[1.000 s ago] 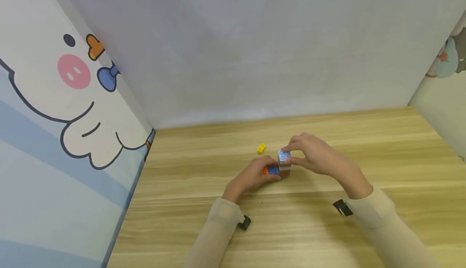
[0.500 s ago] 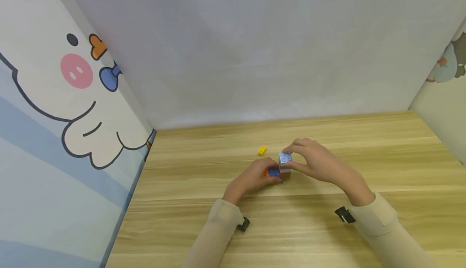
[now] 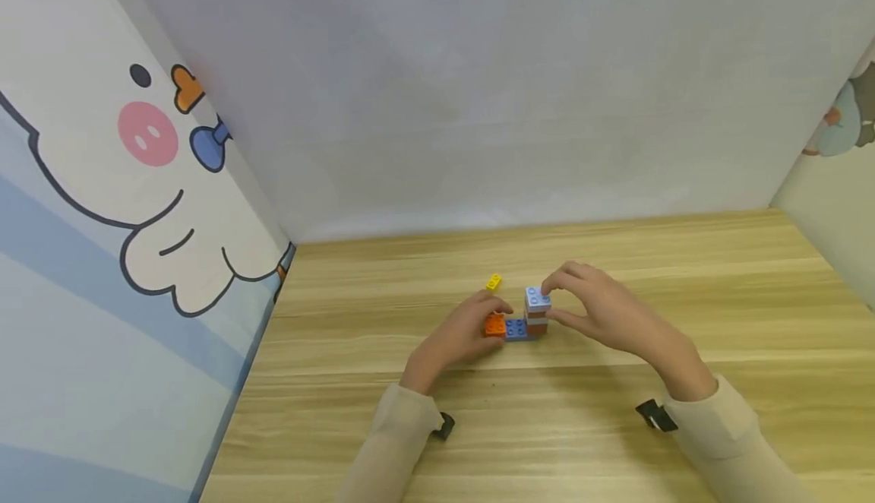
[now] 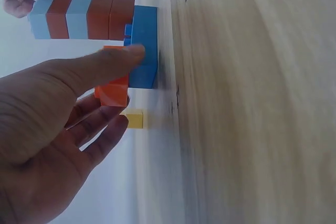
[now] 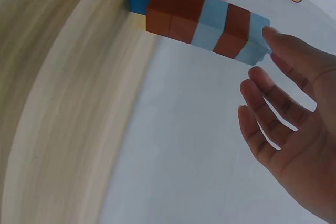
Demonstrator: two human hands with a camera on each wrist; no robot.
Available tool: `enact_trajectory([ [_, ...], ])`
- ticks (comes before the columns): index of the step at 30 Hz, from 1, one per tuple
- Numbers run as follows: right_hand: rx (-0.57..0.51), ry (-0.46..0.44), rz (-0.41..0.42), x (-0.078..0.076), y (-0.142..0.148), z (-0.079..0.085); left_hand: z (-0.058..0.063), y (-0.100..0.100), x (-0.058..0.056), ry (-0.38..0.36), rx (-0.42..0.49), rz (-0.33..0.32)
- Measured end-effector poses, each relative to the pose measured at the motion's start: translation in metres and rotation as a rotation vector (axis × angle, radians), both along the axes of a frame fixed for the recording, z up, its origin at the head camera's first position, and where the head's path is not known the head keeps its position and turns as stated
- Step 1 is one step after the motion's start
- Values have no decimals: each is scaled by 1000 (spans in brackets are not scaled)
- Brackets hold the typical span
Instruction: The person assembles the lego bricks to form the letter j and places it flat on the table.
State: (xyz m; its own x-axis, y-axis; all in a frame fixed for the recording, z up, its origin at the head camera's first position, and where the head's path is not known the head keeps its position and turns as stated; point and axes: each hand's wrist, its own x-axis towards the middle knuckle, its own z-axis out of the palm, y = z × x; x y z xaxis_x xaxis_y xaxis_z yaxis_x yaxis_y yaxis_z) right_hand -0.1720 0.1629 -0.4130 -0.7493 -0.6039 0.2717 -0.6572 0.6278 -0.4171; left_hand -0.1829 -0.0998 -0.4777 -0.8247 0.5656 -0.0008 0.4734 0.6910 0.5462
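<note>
On the wooden table a blue toy building brick (image 3: 516, 329) forms a base. An orange brick (image 3: 495, 326) sits on its left end, overhanging it in the left wrist view. At the right end rises a tower (image 5: 210, 22) of brown and light blue bricks, light blue on top. My left hand (image 3: 459, 333) surrounds the orange brick loosely, thumb in front over the blue base, fingers behind; whether it touches is hard to tell. My right hand (image 3: 604, 309) is beside the tower top, fingers spread, thumb very close to the light blue brick (image 5: 255, 40).
A small yellow brick (image 3: 494, 283) lies behind the orange one, near my left fingers. A pale wall (image 3: 506, 108) stands at the table's back edge. To the left is a panel (image 3: 82, 275) with cartoon prints.
My left hand has drawn left from the base and tower, so more of the orange and blue bricks shows. My right hand has loosened off the tower top and moved slightly right.
</note>
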Motion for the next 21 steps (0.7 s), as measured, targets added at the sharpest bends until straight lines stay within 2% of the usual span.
enact_trajectory([
  [6,-3,36,7,-1,-4,-9,3,-3,4,10,-18,19],
  [12,4,92,-21,-6,-7,-11,2,-6,6,29,21,16],
  [21,29,44,-47,-24,-8,-5,-2,-14,8,84,84,-35],
])
